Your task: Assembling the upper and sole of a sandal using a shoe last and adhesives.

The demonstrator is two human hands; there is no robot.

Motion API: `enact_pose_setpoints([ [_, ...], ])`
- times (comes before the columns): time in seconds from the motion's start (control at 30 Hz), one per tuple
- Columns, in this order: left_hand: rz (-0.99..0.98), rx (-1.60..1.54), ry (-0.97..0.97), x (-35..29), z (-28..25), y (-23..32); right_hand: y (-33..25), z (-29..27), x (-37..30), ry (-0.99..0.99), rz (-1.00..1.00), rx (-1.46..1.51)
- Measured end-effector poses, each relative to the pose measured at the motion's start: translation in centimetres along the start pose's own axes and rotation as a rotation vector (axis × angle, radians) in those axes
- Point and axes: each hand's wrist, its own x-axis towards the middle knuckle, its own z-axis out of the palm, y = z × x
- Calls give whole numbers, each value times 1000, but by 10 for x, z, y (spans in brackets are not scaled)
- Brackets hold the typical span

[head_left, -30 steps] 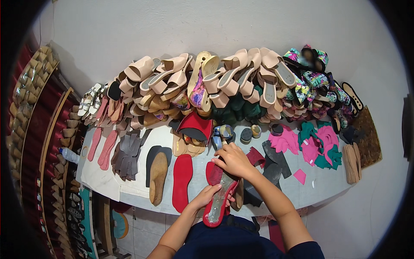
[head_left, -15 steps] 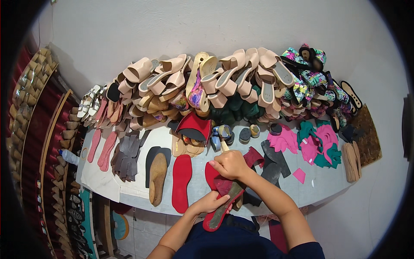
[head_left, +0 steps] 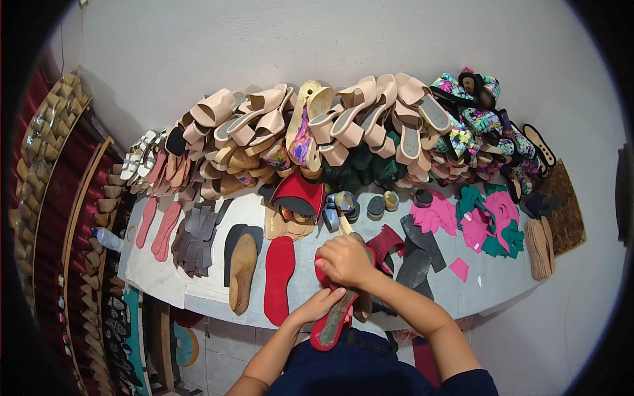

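Near the table's front edge, my left hand is closed around a red sandal sole with a rough grey underside, its thumb on the grey face. The sole slants toward my body. My right hand is closed over the far part of the same piece, where red material shows beside its fingers; what exactly the fingertips grip is hidden. Just right of the sole, a wooden shoe last is partly visible. A flat red insole lies left of my hands, and a dark red strap piece lies right.
Pale heeled sandals are heaped along the wall. Small jars stand beyond my hands. A wooden last, dark strap pieces and pink scraps lie on the table. Shelves of lasts stand left.
My right hand has shifted slightly and turned over the far part of the sole. The dark red flap between my hands is now mostly covered. My left hand stays on the sole.
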Motion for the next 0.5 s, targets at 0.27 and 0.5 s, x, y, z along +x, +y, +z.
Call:
enact_pose_setpoints([
  [0.27,37,143,3,-1,7,9,-1,-7,6,-258,-73,156],
  [0.5,17,36,-25,-10,3,18,55,-37,6,-147,302,532],
])
